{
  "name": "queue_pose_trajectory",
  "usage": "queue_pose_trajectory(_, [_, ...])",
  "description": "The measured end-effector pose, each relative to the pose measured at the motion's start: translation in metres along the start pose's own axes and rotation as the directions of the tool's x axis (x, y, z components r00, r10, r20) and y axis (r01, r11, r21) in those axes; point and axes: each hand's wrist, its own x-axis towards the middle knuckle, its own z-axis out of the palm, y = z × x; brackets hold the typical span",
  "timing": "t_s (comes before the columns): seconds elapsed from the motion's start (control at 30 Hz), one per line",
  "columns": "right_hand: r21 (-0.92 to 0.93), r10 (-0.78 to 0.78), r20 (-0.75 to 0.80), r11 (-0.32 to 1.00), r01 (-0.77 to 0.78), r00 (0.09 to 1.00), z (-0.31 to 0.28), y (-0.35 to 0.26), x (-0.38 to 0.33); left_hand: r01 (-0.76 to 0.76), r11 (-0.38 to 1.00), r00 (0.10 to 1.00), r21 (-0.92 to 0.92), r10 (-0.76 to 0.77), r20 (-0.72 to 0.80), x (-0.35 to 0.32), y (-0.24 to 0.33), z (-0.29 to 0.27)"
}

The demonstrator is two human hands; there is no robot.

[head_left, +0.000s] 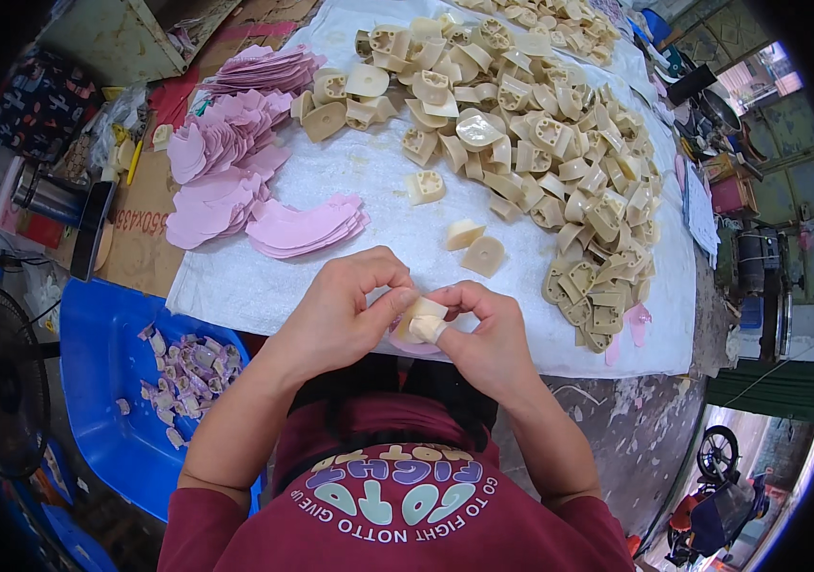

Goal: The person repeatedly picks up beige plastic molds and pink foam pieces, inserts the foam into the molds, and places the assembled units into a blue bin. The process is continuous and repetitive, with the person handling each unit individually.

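In front of my body, at the near edge of the white-covered table, both hands meet on one cream plastic shoe heel [424,309]. My left hand [335,310] pinches its left side between thumb and fingers. From the other side my right hand [488,338] grips it, and a cream cover is on that thumb. A curved pink sheet piece [414,346] shows just below the heel; whether it is stuck on, I cannot tell. Two loose heels [483,255] lie just beyond my hands. Stacks of similar pink pieces [307,227] rest to the far left of them.
A large heap of cream heels [540,143] spreads over the white sheet [378,191] at the back and right. At lower left, a blue tub [102,381] contains several pink-covered heels [192,372]. A black fan [1,367] stands at the left edge.
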Motion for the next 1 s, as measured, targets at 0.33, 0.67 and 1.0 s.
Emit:
queue_pose_trajectory(0.33, [-0.293, -0.347, 0.124, 0.882, 0.368, 0.93, -0.019, -0.02, -0.005, -0.084, 0.857, 0.989, -0.508, 0.011, -0.145, -0.031, -0.011, 0.023])
queue_pose_trajectory(0.67, [0.732, -0.256, 0.023, 0.662, 0.158, 0.967, -0.008, 0.016, -0.028, -0.558, 0.829, 0.819, -0.039, 0.542, -0.19, -0.036, 0.008, 0.023])
queue_pose_trajectory(1.0, [0.581, -0.017, -0.032, 0.814, 0.032, 0.999, -0.004, -0.02, -0.038, -0.533, 0.753, 0.784, 0.386, 0.611, -0.108, -0.027, 0.014, 0.022])
